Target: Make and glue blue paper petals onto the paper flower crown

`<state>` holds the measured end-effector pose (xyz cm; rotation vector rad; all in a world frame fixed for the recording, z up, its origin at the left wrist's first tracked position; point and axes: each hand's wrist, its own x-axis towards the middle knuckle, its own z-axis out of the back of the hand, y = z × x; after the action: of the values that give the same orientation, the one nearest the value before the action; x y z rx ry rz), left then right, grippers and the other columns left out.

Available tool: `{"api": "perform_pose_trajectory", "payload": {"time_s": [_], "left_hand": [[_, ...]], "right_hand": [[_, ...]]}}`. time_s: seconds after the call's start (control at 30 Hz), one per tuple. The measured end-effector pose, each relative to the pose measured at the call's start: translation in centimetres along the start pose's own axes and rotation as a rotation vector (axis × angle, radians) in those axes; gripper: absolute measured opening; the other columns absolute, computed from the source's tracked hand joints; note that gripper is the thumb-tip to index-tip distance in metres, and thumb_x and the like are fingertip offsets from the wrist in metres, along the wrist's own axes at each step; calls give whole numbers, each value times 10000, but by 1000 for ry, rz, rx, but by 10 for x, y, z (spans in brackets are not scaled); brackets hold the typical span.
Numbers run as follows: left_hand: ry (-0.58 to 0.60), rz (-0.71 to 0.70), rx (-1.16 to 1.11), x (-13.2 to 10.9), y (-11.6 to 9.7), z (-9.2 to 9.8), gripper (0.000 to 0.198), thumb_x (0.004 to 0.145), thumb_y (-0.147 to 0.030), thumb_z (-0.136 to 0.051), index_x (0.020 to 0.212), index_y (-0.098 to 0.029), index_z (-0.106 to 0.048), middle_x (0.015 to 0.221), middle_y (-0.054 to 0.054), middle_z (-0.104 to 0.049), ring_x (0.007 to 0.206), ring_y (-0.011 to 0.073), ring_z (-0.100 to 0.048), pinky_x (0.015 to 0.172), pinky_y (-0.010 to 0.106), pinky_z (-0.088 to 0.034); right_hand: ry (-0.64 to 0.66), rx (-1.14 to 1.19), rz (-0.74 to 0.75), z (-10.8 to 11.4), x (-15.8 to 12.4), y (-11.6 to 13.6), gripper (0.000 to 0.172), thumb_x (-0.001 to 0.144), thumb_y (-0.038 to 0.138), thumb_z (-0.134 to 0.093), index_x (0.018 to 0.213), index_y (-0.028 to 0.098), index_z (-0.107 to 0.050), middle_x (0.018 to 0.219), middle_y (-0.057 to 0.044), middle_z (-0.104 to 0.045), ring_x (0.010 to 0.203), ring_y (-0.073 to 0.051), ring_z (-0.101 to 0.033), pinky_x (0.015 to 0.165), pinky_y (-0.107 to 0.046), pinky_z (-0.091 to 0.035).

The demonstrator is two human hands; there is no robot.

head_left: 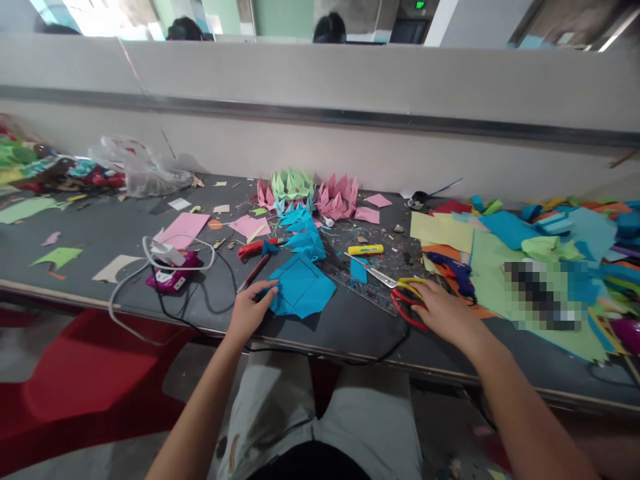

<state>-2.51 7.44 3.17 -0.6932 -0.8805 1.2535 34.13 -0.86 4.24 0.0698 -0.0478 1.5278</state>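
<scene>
My left hand [249,309] rests on the dark table [100,233] with its fingers curled on the left edge of a blue paper square [301,287] marked with pencil lines. My right hand [443,311] lies over the red and yellow handles of a pair of scissors [395,285], fingers closing on them; the blades point up and left over a cutting mat [365,267]. A yellow glue stick [365,250] lies on the mat just beyond the blades.
Folded blue, pink and green paper shapes [305,200] stand at the back. A red cutter [255,248], a blue glue gun [455,270], a magenta device [173,273] with cables and loose coloured sheets [540,260] crowd the table. A red chair [75,380] stands at left.
</scene>
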Motion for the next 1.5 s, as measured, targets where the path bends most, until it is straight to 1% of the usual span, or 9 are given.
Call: {"api": "perform_pose_trajectory", "payload": {"time_s": [0.13,0.23,0.4,0.57,0.7,0.83,0.97,1.23,1.5], "left_hand": [[61,32,-4,3,6,-1,395,715,-472,-576,913,-158,-712,967,90,-710,924,247,-631,822,336,-482],[142,62,2,3,5,2,444,694,-492,-590,943,-143,-708,913,85,-717,823,239,-644,743,323,-499],[503,105,30,3,-17,15,408,739,-485,-574,950,-156,-694,910,44,-705,805,197,-622,720,266,-467],[810,151,-6,19,-27,29,366,744,-490,-585,895,-181,-709,924,23,-705,895,199,-601,809,257,-432],[822,184,-90,41,-22,32,362,695,-486,-636,841,-166,-720,889,36,-710,870,189,-599,803,257,-435],[908,184,-20,52,-26,22,365,671,-473,-664,828,-150,-729,772,37,-700,709,156,-580,623,228,-442],[1072,164,17,46,-33,7,331,686,-406,-660,897,-158,-722,845,39,-703,692,144,-581,565,211,-446],[1048,-19,102,18,-34,-8,264,756,-250,-555,934,-140,-715,914,43,-715,801,168,-612,736,227,-446],[870,-37,75,3,-40,-6,341,792,-277,-482,1010,-120,-692,733,18,-685,519,85,-421,491,192,-324]], "right_hand": [[8,-140,-25,24,-1,-11,389,758,90,-497,1139,109,-573,1070,-179,-607,975,-314,-591,795,-402,-469],[85,-213,-115,44,-5,-19,347,804,97,-447,1125,27,-560,1060,-232,-595,980,-333,-573,823,-413,-434],[-8,-74,-344,55,-16,-27,389,848,178,-396,1165,-19,-507,1058,-259,-581,1026,-343,-540,861,-408,-414],[-278,517,-535,29,-25,-15,543,802,313,-443,1278,55,-388,1192,-232,-499,1117,-328,-486,917,-449,-391],[-407,1278,-558,17,-30,17,527,665,382,-623,1139,205,-476,1090,-99,-568,985,-215,-565,833,-327,-465],[-238,1668,-571,21,-36,54,473,497,359,-792,911,245,-593,854,12,-585,666,-95,-551,598,-179,-486],[-46,1835,-538,17,-44,78,486,489,391,-828,914,235,-651,789,15,-555,595,-69,-499,532,-147,-473],[34,1916,-435,2,-60,87,481,512,547,-782,886,259,-689,733,9,-516,559,-71,-440,489,-160,-435],[31,1887,-211,-35,-73,87,559,525,628,-728,931,256,-632,743,-3,-495,542,-94,-408,464,-215,-402]]}}
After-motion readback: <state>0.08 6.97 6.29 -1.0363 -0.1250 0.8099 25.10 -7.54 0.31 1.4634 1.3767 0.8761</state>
